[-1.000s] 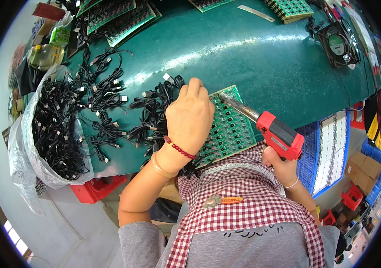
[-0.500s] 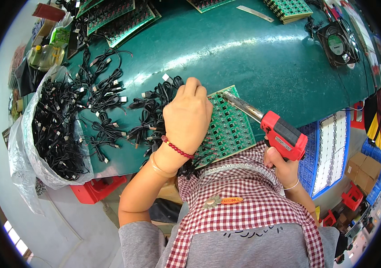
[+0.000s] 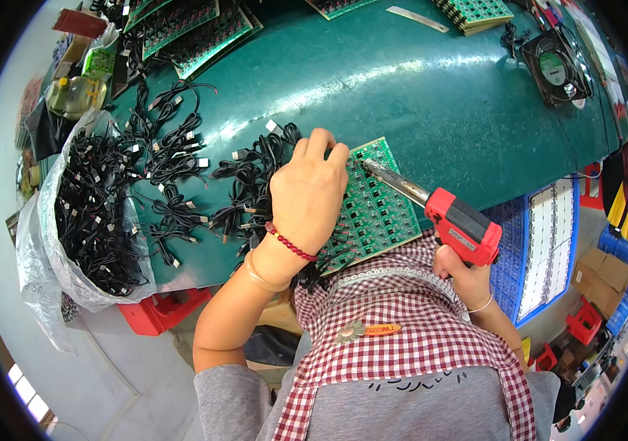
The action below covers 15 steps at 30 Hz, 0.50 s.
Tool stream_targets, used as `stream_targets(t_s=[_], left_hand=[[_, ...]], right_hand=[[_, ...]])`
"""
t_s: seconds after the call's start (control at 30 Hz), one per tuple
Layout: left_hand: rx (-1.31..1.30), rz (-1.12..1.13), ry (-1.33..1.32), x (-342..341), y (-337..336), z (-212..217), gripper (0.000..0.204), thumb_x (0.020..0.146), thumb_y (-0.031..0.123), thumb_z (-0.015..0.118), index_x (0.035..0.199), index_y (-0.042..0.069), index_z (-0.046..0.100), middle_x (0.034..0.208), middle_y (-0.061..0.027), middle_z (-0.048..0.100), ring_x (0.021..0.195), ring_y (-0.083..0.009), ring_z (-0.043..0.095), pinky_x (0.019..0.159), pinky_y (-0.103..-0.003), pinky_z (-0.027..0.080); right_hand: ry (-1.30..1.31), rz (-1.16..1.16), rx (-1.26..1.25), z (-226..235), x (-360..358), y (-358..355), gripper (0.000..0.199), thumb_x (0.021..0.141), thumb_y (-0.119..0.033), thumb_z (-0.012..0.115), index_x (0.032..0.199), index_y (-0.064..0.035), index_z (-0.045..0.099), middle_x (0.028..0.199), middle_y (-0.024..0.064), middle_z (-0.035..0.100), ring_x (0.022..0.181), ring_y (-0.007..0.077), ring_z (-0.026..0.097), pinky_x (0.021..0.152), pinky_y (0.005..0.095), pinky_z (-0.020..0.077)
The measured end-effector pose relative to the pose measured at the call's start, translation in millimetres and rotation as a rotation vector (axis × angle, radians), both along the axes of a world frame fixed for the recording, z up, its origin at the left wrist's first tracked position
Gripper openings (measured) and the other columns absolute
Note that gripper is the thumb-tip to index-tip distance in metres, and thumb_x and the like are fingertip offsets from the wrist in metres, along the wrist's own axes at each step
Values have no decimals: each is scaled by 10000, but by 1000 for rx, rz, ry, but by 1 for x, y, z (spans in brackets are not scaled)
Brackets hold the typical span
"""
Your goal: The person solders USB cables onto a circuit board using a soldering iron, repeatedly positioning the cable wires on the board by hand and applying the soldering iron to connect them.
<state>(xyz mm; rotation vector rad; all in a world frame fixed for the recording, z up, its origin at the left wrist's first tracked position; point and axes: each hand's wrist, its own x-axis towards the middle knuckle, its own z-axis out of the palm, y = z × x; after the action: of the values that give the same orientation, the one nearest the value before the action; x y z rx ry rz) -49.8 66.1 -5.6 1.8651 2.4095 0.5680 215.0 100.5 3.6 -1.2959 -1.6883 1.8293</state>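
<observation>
A green circuit board [image 3: 384,213] with rows of small black parts lies at the table's near edge. My right hand [image 3: 467,278] grips a red and black soldering gun [image 3: 468,226], whose long metal barrel slants left over the board's upper part. At the board's left edge is my left hand [image 3: 308,187], back of the hand up and fingers bent and drawn together. Whatever those fingertips pinch is hidden beneath them. Black USB cables [image 3: 259,165] lie bundled just left of this hand, and more cable ends show below its wrist, over the board's lower left corner.
A clear plastic bag [image 3: 49,220] full of black cables stands at the left. Stacked circuit boards [image 3: 476,15] and a metal strip [image 3: 417,19] lie at the back. To the right are a black fan [image 3: 553,70] and a blue crate [image 3: 523,294] below table height.
The soldering gun has shifted slightly left, its tip moving a little down the board. My left fingers have changed their bend slightly and spread a little at the knuckles.
</observation>
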Motion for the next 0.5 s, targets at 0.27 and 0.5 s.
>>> stream_targets(t_s=[0.27, 0.5], left_hand=[[-7, -16, -8, 1, 1, 1, 106, 741, 60, 649, 798, 67, 560, 914, -25, 547, 799, -196, 595, 562, -324, 505], [2, -25, -21, 1, 3, 1, 111, 736, 55, 648, 800, 63, 557, 922, -32, 547, 807, -201, 596, 563, -325, 506]], right_hand=[[17, -24, -47, 1, -2, -1, 186, 882, -64, 568, 1035, 31, 520, 639, 59, 573, 536, 102, 516, 505, 238, 410], [-29, -30, 58, 1, -6, -3, 90, 874, -72, 578, 832, 6, 561, 628, 48, 567, 532, 97, 512, 500, 238, 403]])
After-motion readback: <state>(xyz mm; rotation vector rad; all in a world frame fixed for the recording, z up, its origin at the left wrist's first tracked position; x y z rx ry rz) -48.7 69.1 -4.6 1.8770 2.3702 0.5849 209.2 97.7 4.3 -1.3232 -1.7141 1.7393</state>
